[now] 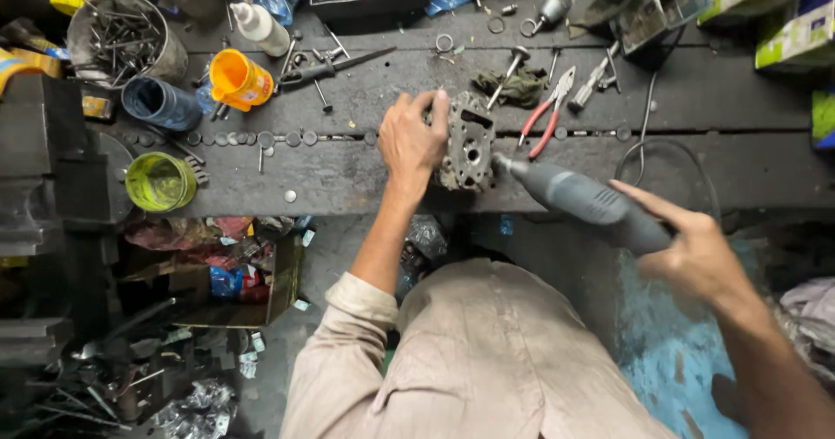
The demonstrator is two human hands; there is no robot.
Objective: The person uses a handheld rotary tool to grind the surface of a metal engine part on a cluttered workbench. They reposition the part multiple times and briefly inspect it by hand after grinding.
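I see the left hand (412, 139) gripping a metal casting (467, 141), the right hand (696, 256) clasping a grey rotary tool (584, 201); at 10 o'clock, a tin (170, 56) holds nails (117, 39).

Red-handled pliers (545, 115) are laid on the dark workbench (713, 100), just beside a crumpled green rag (522, 87). Far left: nail-filled tin (122, 39), orange cup (237, 80) tipped on its side, yellow-green can (160, 181). White bottle (259, 25) is lying near the orange cup.

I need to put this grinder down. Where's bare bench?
Bare: front plank between green cup and left hand; also right of red-handled pliers. Crowded: back left around nail tin, orange cup.
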